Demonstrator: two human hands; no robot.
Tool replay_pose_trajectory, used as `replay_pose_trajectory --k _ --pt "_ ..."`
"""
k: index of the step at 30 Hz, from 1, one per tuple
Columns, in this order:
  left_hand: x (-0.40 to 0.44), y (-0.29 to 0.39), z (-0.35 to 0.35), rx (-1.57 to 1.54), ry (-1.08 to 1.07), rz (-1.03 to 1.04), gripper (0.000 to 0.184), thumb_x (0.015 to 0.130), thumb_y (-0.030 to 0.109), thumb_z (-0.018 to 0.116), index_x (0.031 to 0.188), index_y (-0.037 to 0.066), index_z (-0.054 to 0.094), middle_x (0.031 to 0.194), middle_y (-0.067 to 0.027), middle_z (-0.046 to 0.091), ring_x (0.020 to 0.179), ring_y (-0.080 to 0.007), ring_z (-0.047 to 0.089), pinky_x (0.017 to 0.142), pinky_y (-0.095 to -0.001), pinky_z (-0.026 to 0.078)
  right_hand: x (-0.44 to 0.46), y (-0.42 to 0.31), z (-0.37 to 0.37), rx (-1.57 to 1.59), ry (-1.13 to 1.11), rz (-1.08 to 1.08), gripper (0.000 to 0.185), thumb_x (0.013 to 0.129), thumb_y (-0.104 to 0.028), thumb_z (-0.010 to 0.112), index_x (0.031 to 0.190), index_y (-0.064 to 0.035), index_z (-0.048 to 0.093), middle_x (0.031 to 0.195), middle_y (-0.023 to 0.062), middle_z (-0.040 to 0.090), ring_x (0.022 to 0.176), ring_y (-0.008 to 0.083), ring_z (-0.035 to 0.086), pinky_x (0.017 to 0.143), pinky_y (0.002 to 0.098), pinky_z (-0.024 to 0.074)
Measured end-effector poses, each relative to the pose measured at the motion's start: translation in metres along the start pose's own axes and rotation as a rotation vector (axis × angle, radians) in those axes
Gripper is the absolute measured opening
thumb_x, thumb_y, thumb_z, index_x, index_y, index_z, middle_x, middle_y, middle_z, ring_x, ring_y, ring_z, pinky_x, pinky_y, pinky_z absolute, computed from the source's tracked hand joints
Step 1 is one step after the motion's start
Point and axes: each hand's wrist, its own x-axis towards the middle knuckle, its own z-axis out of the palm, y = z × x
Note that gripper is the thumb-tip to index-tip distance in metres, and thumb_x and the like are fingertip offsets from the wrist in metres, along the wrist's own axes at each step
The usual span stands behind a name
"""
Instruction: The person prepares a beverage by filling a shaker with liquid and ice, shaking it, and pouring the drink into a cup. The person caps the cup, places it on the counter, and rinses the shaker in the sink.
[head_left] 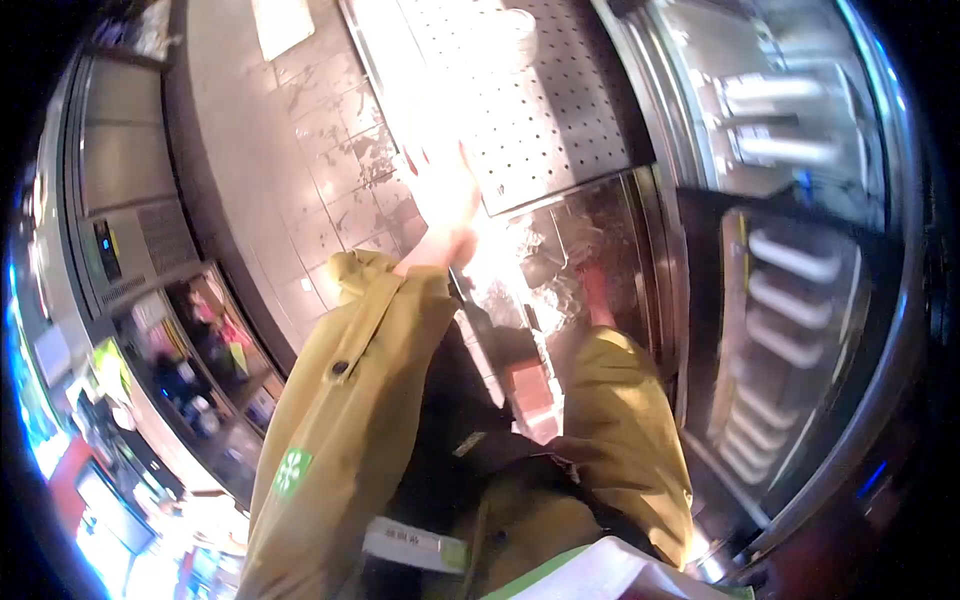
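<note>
My left hand point(445, 195) reaches forward at the near left corner of a perforated metal panel point(570, 110). Glare washes out much of this hand, but its fingers look stretched out and apart; whether they touch the panel is unclear. My right hand point(596, 292) is dim and small beside a shiny metal recess point(625, 225), just beyond my mustard sleeve point(625, 400); its fingers do not show clearly. Crumpled, shiny clear or silvery material point(535, 270) lies in the recess between the hands. A round, pale, overexposed item point(512, 35) stands on the panel.
To the right, white rounded items point(790, 300) sit in rows behind a dark-framed case point(690, 260). Wet grey floor tiles point(335, 180) run along the left of the counter. Farther left are shelves with assorted goods point(200, 360) and a bright screen point(110, 510).
</note>
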Motion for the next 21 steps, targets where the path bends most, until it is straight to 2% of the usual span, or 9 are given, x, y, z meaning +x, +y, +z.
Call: replay_pose_trajectory --k 6,11,12,14,15,17,19,20,21 --pt "-0.001 0.003 0.017 0.025 0.130 0.100 0.027 0.084 0.029 0.049 0.103 0.011 0.058 0.106 -0.0153 0.053 0.099 -0.0320 0.048 0.080 -0.0465 0.038 -0.093 0.030 -0.047 -0.018 0.184 -0.219 0.018 0.080 -0.020 0.052 0.085 -0.0026 0.054 0.070 0.0152 0.058 0.066 0.0271 0.057 0.060 0.0359 0.0458" --pt "0.018 -0.014 0.086 0.438 0.822 0.397 0.023 0.081 0.032 0.052 0.087 0.014 0.064 0.085 -0.0081 0.061 0.080 -0.0274 0.057 0.063 -0.0385 0.045 -0.156 0.089 -0.077 -0.400 0.476 -0.570 0.019 0.080 -0.022 0.053 0.080 -0.0032 0.056 0.069 0.0158 0.058 0.067 0.0290 0.057 0.061 0.0375 0.0458" --pt "0.007 -0.005 0.045 0.524 0.635 0.267 0.025 0.081 0.035 0.051 0.087 0.014 0.063 0.083 -0.0092 0.060 0.082 -0.0277 0.056 0.063 -0.0415 0.045 -0.173 0.092 -0.079 -0.445 0.536 -0.548 0.019 0.080 -0.022 0.053 0.079 -0.0033 0.056 0.069 0.0159 0.058 0.067 0.0293 0.057 0.061 0.0378 0.0458" --pt "0.047 -0.029 0.081 0.242 0.445 -0.144 0.043 0.081 0.042 0.049 0.100 0.005 0.058 0.096 -0.0114 0.058 0.078 -0.0252 0.056 0.054 -0.0363 0.045 -0.211 0.088 -0.095 -0.564 0.633 -0.371 0.026 0.081 -0.027 0.050 0.081 -0.0029 0.059 0.071 0.0140 0.061 0.070 0.0262 0.059 0.063 0.0356 0.0469" --pt "0.026 -0.018 0.009 0.111 0.100 0.020 0.043 0.081 0.038 0.052 0.100 0.000 0.057 0.099 -0.0140 0.058 0.081 -0.0275 0.059 0.054 -0.0388 0.047 -0.278 0.051 -0.102 -0.583 0.625 -0.341 0.032 0.083 -0.032 0.048 0.085 -0.0022 0.061 0.073 0.0129 0.062 0.071 0.0233 0.061 0.065 0.0344 0.0477" --pt "0.012 -0.009 -0.037 -0.225 0.260 -0.090 0.040 0.080 0.032 0.054 0.103 -0.001 0.055 0.102 -0.0174 0.056 0.090 -0.0299 0.057 0.068 -0.0411 0.046 -0.322 0.039 -0.118 -0.379 0.623 -0.244 0.036 0.084 -0.034 0.046 0.083 -0.0024 0.063 0.069 0.0111 0.062 0.069 0.0202 0.062 0.065 0.0328 0.0480" --pt "-0.013 0.022 -0.067 -0.565 0.356 0.038 0.040 0.079 0.025 0.056 0.107 -0.003 0.053 0.105 -0.0209 0.055 0.098 -0.0323 0.055 0.082 -0.0433 0.045 -0.355 0.058 -0.142 0.041 0.667 -0.105 0.034 0.085 -0.031 0.046 0.074 -0.0041 0.063 0.061 0.0096 0.060 0.060 0.0199 0.060 0.060 0.0321 0.0470" --pt "0.015 0.023 -0.020 -0.772 0.519 0.365 0.038 0.081 0.018 0.055 0.113 -0.003 0.050 0.110 -0.0213 0.052 0.105 -0.0324 0.050 0.092 -0.0405 0.038 -0.378 0.069 -0.156 0.053 0.643 -0.044 0.039 0.083 -0.037 0.045 0.085 -0.0043 0.067 0.068 0.0079 0.065 0.067 0.0164 0.064 0.064 0.0311 0.0485" --pt "-0.027 0.058 -0.047 -1.022 0.347 0.436 0.037 0.082 0.015 0.054 0.114 -0.003 0.050 0.112 -0.0210 0.051 0.105 -0.0306 0.050 0.091 -0.0390 0.038 -0.394 0.087 -0.167 0.038 0.678 -0.059 0.040 0.083 -0.038 0.045 0.090 -0.0059 0.067 0.067 0.0079 0.065 0.068 0.0162 0.064 0.066 0.0313 0.0482"
